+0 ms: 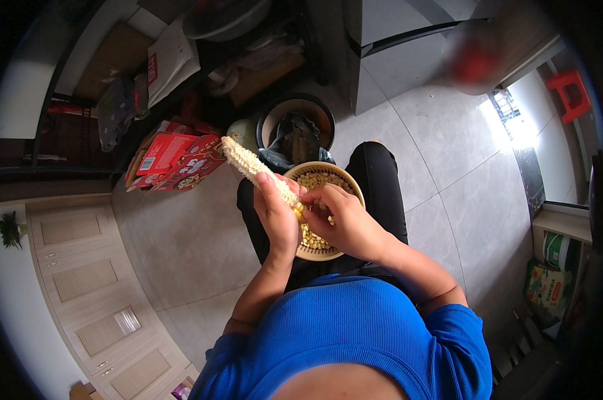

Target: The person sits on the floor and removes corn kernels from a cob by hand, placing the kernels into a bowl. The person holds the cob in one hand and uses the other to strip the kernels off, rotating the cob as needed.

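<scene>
A corn cob (251,164), mostly stripped to its pale core, slants up and left across my lap. My left hand (277,212) is wrapped round its lower half. A few yellow kernels still show at the cob's near end, where the bent fingers of my right hand (341,217) press against them. Whether a loose kernel sits between those fingertips is hidden. Below both hands a yellow basket (359,189) rests between my thighs, with many loose corn kernels (317,239) in it.
Beyond the basket stands a round bin (328,120) with a black bag (295,143) over its rim. Red cardboard boxes (175,160) lean by the shelf at left. Cabinets (95,280) line the left wall. A red stool (569,97) is at far right.
</scene>
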A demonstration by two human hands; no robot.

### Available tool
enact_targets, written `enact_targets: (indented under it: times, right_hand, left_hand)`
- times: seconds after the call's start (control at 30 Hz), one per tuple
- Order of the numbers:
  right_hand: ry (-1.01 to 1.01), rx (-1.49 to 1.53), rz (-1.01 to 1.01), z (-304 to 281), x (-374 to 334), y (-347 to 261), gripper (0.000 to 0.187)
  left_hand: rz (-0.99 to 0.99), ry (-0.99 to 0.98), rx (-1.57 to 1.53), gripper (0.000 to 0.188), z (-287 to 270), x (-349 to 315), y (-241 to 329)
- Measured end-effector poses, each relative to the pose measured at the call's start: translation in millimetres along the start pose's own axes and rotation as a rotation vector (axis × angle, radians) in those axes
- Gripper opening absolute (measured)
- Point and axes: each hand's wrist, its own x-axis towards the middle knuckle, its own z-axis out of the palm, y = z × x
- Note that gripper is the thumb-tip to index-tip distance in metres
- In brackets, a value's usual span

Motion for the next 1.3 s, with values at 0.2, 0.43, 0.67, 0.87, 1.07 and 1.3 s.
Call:
enact_targets:
  times: [0.2,0.43,0.67,0.87,1.07,1.3]
  right_hand:
    - [0.054,-0.011,-0.014,6,-2,4,0.018]
    - [-0.007,0.367,0.207,4,-2,14,0.014]
    - [-0.021,0.585,0.304,7,-3,16,0.021]
    - [-0.053,0.532,0.302,6,-3,20,0.023]
    - [-0.013,0.255,0.139,2,0,7,0.019]
    - [-0.154,0.275,0.366,-9,3,8,0.020]
  left_hand:
    - [-0.070,0.008,0.060,0.041,0,2,1]
    - [-0.109,-0.040,0.024,0.042,-2,4,6]
    - [0.014,-0.055,0.195,0.039,-2,0,4]
    - [0.086,-0.080,0.200,0.036,-1,0,3]
    - [0.066,-0.112,0.330,0.038,-4,0,4]
    - [-0.140,-0.089,0.174,0.043,-4,1,6]
